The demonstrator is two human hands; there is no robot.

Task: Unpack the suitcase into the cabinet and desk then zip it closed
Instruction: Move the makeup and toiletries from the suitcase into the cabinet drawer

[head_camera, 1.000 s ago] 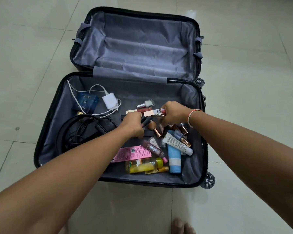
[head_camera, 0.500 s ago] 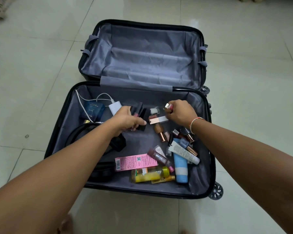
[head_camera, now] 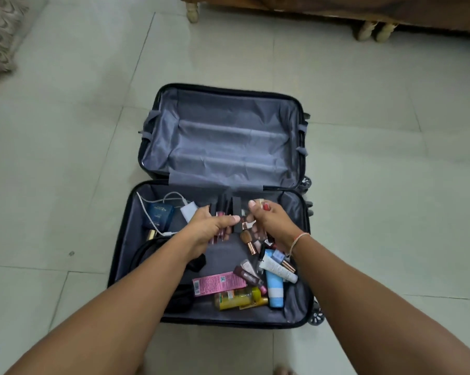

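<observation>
— Both hands had lifted a little above the suitcase (head_camera: pixel 147 266) since a moment before, and the view had pulled back, so the wooden furniture legs (head_camera: pixel 374 32) beyond it came into sight. What was each grip doing?

— Left hand (head_camera: pixel 209 230) was clenched round a bunch of slim dark cosmetic tubes (head_camera: pixel 228 212); right hand (head_camera: pixel 271 223) pinched a small red-capped item (head_camera: pixel 266 206) over the suitcase's middle.

— And the suitcase itself?

— It lay open flat on the tiled floor (head_camera: pixel 66 131), far half lined in grey and bare, near half holding everything.

— What crowded around the hands?

— In the near half's far left corner, a blue box (head_camera: pixel 159 213) and a white charger (head_camera: pixel 189 211) with its cable. Below the hands, a makeup brush (head_camera: pixel 248 239), a pink carton (head_camera: pixel 219 282), a yellow bottle (head_camera: pixel 237 297), a blue tube (head_camera: pixel 275 289) and a white tube (head_camera: pixel 278 270).

— Anything hard to make out?

— The left forearm covered most of a black coiled item (head_camera: pixel 147 250) by the suitcase's left wall. The small pieces under the right wrist blurred together, and I couldn't count the tubes.
</observation>
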